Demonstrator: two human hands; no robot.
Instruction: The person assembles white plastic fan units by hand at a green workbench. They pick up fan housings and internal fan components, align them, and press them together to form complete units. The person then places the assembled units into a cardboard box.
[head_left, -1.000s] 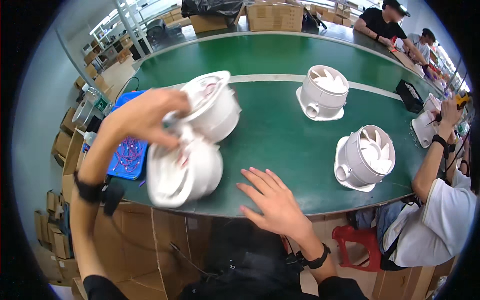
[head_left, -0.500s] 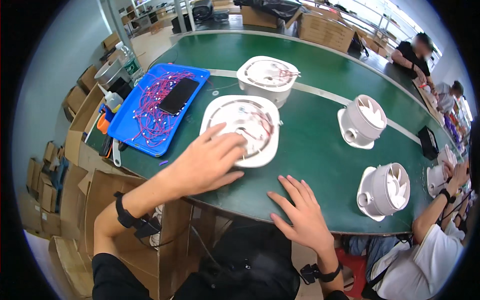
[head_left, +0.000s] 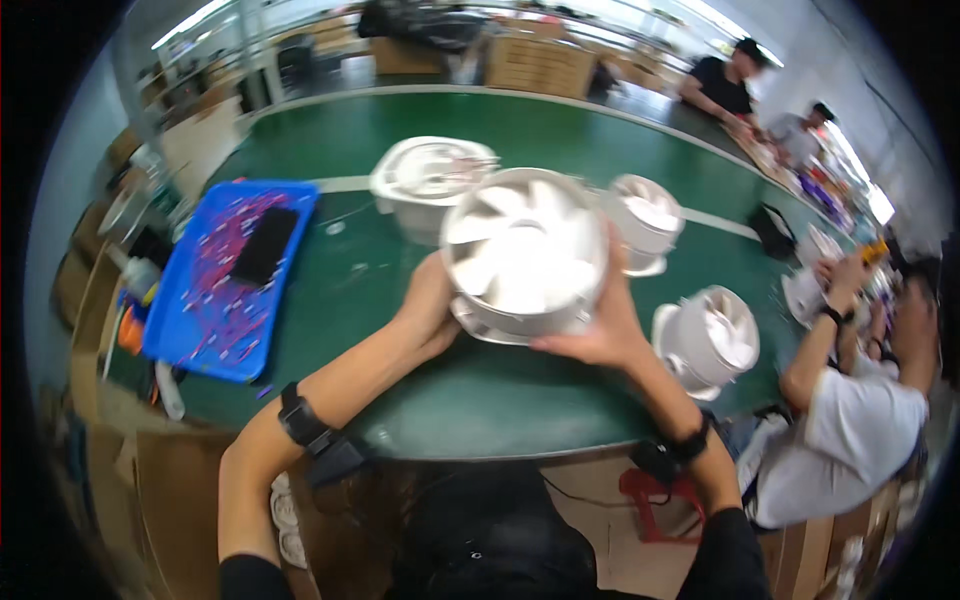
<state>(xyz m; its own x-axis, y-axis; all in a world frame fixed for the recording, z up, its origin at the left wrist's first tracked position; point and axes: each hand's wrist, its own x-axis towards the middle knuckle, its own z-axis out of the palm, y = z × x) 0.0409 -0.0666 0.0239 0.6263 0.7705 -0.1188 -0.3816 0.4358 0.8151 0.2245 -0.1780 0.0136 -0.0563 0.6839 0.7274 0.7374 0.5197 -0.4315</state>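
Head view: both hands grip one white fan (head_left: 525, 250) over the near middle of the table (head_left: 480, 405), blades facing up toward the camera, slightly blurred. Left hand (head_left: 428, 308) wraps its left side, fingers curled and partly hidden; right hand (head_left: 608, 325) clasps the right side, thumb along the lower rim, other fingers mostly out of sight behind. Can't tell whether the fan's base touches the table. Just beyond, to the left, a white housing (head_left: 430, 188) sits flat face up, wires on top. Two more fans stand to the right, a far one (head_left: 645, 215) and a near one (head_left: 712, 340). At left, a blue tray (head_left: 168, 325) holds pink wires (head_left: 215, 300) and a black phone (head_left: 265, 247). A co-worker in a white shirt (head_left: 850, 435) sits at right.
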